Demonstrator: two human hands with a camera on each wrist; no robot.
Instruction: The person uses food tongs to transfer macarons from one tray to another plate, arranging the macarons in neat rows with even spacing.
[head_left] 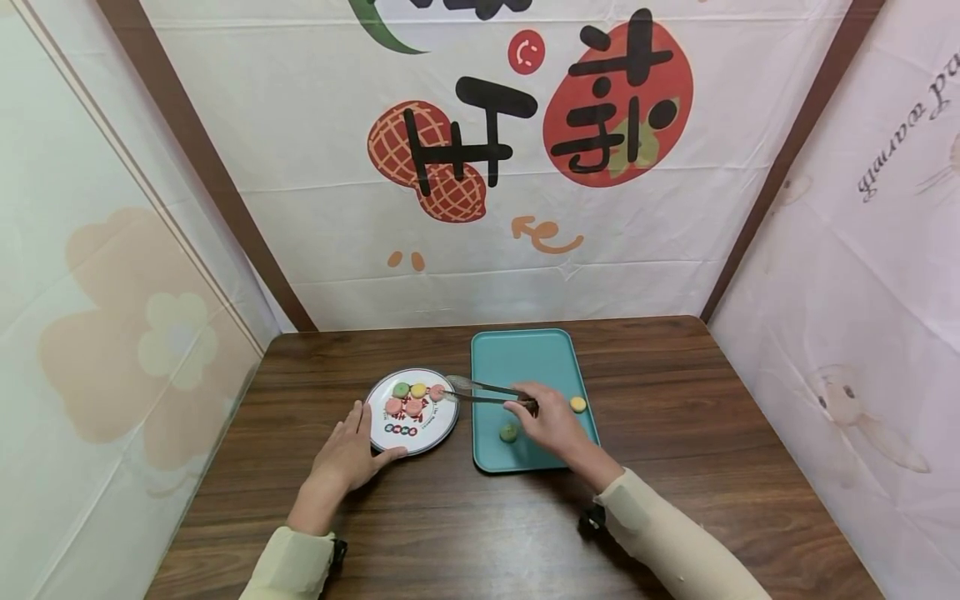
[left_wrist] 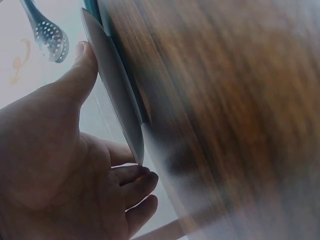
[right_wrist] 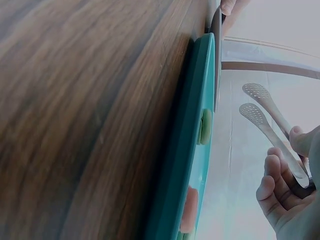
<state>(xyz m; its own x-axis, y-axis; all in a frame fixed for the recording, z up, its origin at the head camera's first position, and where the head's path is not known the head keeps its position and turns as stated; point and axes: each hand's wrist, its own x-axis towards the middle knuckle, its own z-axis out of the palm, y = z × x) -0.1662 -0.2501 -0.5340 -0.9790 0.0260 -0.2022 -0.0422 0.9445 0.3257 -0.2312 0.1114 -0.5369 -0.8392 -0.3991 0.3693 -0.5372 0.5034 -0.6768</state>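
Note:
A white plate (head_left: 431,437) with a dark rim carries several pink, green and yellow macarons (head_left: 413,407). My left hand (head_left: 347,454) rests at its left rim, thumb and fingers spread along the edge. My right hand (head_left: 551,421) holds metal tongs (head_left: 487,398) by the closed end, above the teal tray (head_left: 525,354). Their perforated tips (right_wrist: 253,114) stand apart with nothing between them, and in the head view they overlap the plate's right rim beside a pink macaron (head_left: 437,392).
In the tray lie a green macaron (head_left: 508,432) and, by its right edge, a yellow macaron (head_left: 577,404). A pink macaron (right_wrist: 189,210) shows there in the right wrist view. The wooden table (head_left: 465,533) meets printed curtains (head_left: 337,267) at the back and sides.

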